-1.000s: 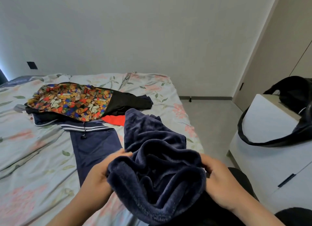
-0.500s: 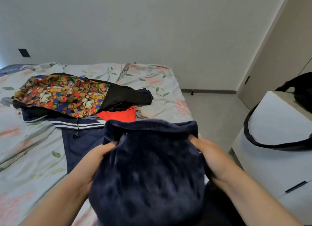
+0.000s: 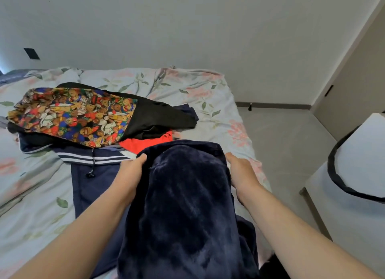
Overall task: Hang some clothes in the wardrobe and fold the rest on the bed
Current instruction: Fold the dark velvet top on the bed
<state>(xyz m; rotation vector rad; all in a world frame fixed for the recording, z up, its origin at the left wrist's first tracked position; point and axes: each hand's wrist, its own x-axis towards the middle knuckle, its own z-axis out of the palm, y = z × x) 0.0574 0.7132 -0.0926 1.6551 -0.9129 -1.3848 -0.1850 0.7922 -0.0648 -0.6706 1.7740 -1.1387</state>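
on bed (image 3: pixel 187 91), hands (image 3: pixel 133 172) gripping fleece garment (image 3: pixel 187 195)

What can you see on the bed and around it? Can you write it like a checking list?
Surface: bed with flowered cover, wrinkled.
Job's things: fuzzy navy garment stretched flat toward the pile.
Clutter: bear-print cloth on top of black garment; red cloth peeking out; navy striped pants underneath.
Hands: left hand and right hand grip the fuzzy garment's far corners; fingers mostly hidden.
Cables: pants drawstring only.
Surroundings: white cabinet with black bag strap, grey floor, plain wall.
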